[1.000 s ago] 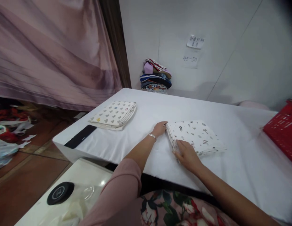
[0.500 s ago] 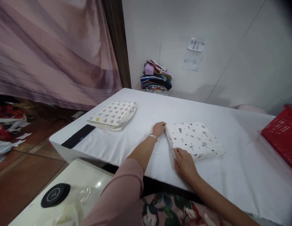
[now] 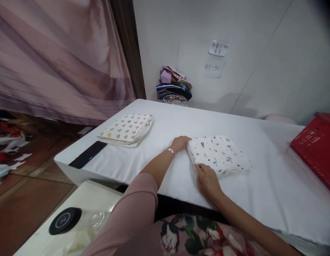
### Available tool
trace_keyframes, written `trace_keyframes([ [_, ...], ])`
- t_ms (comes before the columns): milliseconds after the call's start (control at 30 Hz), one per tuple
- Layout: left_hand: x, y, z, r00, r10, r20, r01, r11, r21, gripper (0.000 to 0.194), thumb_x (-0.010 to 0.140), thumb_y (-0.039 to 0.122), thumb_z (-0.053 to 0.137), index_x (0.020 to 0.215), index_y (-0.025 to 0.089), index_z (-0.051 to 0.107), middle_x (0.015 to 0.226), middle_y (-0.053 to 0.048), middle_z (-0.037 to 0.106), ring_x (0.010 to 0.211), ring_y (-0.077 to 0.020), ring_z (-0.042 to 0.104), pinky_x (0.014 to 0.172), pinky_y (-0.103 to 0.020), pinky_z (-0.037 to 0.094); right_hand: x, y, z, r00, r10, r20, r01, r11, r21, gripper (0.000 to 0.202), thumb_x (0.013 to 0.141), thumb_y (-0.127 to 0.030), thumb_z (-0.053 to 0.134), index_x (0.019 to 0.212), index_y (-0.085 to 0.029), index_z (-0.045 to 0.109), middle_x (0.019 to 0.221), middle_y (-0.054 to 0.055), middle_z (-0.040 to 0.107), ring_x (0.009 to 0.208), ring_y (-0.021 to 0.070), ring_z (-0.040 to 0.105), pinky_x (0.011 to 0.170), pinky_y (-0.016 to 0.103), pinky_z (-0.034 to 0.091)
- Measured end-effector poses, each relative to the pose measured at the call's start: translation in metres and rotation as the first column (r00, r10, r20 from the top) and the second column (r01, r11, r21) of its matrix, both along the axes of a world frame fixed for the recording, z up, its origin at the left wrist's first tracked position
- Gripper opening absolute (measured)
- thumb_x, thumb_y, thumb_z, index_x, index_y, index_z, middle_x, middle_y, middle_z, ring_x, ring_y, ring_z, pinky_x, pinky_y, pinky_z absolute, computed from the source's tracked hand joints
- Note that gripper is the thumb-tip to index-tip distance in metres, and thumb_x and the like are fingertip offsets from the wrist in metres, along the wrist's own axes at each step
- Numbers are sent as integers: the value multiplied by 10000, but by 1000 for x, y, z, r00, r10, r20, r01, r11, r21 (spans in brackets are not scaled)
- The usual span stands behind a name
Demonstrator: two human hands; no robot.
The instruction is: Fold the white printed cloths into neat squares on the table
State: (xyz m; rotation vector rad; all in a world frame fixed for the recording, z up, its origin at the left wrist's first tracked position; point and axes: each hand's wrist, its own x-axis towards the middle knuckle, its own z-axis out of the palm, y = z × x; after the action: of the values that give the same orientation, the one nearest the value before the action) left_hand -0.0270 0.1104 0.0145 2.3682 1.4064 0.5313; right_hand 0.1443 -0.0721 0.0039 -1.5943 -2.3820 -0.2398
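A folded white cloth with small plant prints (image 3: 216,154) lies on the white-covered table (image 3: 175,121) in front of me. My left hand (image 3: 180,143) pinches its far left corner between thumb and fingers. Lower down the same left edge, my right hand (image 3: 208,180) grips the near corner, thumb on top and the other fingers partly hidden. Farther left rests a second folded cloth (image 3: 126,129), cream with grey motifs; neither hand touches it.
A red plastic basket (image 3: 316,149) stands at the table's right end. Folded fabrics are stacked (image 3: 174,85) against the wall behind. A black strip (image 3: 88,154) marks the table's left front, and a cream surface with a round black object (image 3: 65,220) is at lower left.
The view has shifted slightly. Both hands keep hold of the same left-side corners of the plant-print cloth, which looks nearly unchanged.
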Motion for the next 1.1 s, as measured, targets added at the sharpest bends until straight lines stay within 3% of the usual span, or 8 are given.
trace_keyframes([
  [200,6,6,-16,978,180,102,-177,983,-35,419,851,137,415,1137,322,659,1139,37,668,1059,-183,557,915,-301,449,-1,-1,-2,1000,10,8,-10,1000,7,504,740,-41,443,1211,-162,575,1162,120,571,966,239,471,799,347,376],
  [267,6,6,-19,972,191,135,-185,981,-58,409,844,135,434,1125,319,667,1132,38,671,1058,-180,560,921,-298,445,-2,-3,-2,1000,10,23,-10,1000,14,482,760,-58,449,1215,-160,571,1168,130,566,965,245,469,797,357,374],
  [467,-3,6,-7,993,44,112,-33,995,-95,465,813,75,442,1175,293,634,1238,36,619,1139,-166,532,986,-285,411,-3,-6,-1,999,21,27,-23,999,45,401,826,-131,464,1212,-166,567,1174,125,563,960,244,473,798,356,363],
  [633,-18,-5,0,985,-158,-67,164,982,95,603,770,6,452,1312,266,507,1439,-20,428,1295,-193,388,1049,-351,359,-3,-7,1,999,37,21,-38,999,23,426,826,-141,484,1247,-150,551,1191,133,556,969,250,473,802,358,365],
  [800,-17,-14,3,941,-296,-162,328,915,234,439,843,66,460,1229,246,567,1365,-61,503,1269,-211,406,984,-386,392,-4,-5,2,999,9,38,-10,1000,4,438,811,-104,481,1237,-157,566,1179,136,561,952,252,477,789,366,369],
  [933,-10,-12,8,934,-307,-183,346,903,253,281,874,131,472,1047,238,666,1184,-58,622,1161,-190,481,917,-340,420,-2,-6,2,999,21,34,-20,1000,-6,475,776,-60,470,1227,-166,572,1185,136,557,963,249,473,793,362,369],
  [1100,-8,-11,0,971,-212,-113,234,943,238,298,839,98,497,1031,242,675,1185,-31,632,1122,-187,492,933,-340,423,2,-8,-2,999,50,20,-50,998,26,451,789,-55,449,1206,-165,582,1201,134,550,976,246,463,811,362,361],
])
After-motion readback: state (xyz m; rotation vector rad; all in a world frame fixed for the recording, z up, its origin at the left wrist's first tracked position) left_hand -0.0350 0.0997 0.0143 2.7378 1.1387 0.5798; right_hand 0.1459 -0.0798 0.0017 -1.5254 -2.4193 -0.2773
